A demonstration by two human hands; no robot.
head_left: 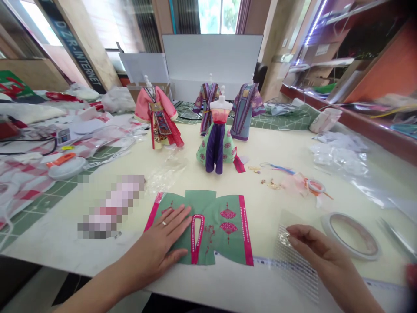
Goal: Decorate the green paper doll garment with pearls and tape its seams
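A green doll-garment piece [224, 248] with pink borders, rows of small white beads and pink fan motifs lies flat on the table. My left hand [166, 237], a ring on one finger, rests spread on its left half and hides part of the pattern there. At the right, my right hand [312, 248] has thumb and forefinger pinched at the upper edge of a clear sheet of small stick-on beads [296, 269]. Whether a loose bead sits between the fingertips is too small to tell. A ruler [381, 284] lies partly under the sheet.
Several dressed doll forms stand behind, the nearest a doll form in purple trousers [215, 150]. A tape roll [352, 234] and scissors or tweezers, blurred, lie right. Thread and trimmings [302, 182] lie beyond. A pixelated item [114, 208] is left, near cluttered cloth [74, 143].
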